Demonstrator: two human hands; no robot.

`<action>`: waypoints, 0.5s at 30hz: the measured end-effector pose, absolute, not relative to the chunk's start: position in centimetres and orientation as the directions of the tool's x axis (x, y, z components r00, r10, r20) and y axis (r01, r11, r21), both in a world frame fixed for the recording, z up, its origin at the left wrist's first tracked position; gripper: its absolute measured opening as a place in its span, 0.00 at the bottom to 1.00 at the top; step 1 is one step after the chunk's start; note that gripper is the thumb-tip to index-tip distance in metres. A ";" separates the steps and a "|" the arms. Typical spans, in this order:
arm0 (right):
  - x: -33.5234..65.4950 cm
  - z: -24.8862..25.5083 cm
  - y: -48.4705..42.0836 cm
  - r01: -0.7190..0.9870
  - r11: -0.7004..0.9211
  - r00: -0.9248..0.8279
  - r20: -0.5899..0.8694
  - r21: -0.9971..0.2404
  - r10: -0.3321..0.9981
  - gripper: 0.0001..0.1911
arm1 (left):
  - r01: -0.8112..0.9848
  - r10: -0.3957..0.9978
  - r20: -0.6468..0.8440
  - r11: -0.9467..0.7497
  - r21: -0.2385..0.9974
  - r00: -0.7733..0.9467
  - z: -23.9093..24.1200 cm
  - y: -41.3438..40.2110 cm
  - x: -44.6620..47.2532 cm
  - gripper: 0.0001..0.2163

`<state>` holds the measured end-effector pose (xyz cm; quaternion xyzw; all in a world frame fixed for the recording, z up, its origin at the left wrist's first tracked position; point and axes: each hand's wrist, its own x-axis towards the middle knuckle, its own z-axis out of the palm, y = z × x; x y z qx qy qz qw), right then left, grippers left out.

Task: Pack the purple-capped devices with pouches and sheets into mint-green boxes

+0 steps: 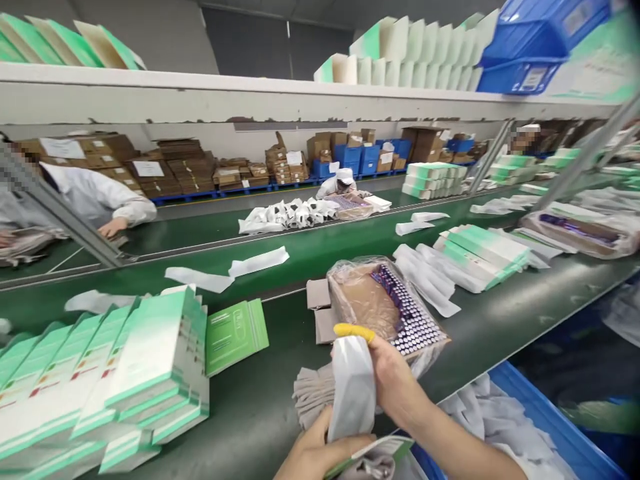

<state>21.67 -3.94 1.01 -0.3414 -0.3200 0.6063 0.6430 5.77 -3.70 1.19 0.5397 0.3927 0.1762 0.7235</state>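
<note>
A white, slightly see-through plastic wrapped item [353, 383] stands upright between my two hands. My left hand [320, 450] closes around its lower end. My right hand [393, 370] wears a yellow finger cot [354, 331] and grips the item's upper right side. A green and white booklet [400, 448] with grey cloth against it shows below my left hand; whether that hand holds them too is unclear. Just behind lies a pile of folded grey cloth pieces [313, 393]. A plastic-lined carton [363, 300] with rows of small silver-ended batteries [417, 333] sits beyond my right hand.
Stacked green-white boxes [150, 360] and green booklets [236, 337] stand at left on the dark green belt [240, 413]. White pouches [425, 273] lie at right. A blue bin [545, 413] with white pouches is below. A shelf [250, 97] crosses above; co-workers sit opposite.
</note>
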 end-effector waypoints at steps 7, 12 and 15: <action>28.1 1.1 -2.1 -0.160 0.155 0.376 0.085 -0.975 0.923 0.33 | 0.004 0.816 -0.332 0.375 0.927 0.473 -3.1 -4.7 2.8 0.24; 28.5 2.2 -2.5 -0.101 0.117 0.454 0.059 -0.988 0.889 0.22 | -0.202 0.864 -0.430 0.485 0.851 0.262 -5.1 -3.6 3.2 0.25; 24.5 1.7 -3.4 0.067 0.092 0.170 0.103 -0.993 0.980 0.21 | -0.131 0.900 -0.318 0.369 0.920 0.298 -4.2 -3.2 4.4 0.22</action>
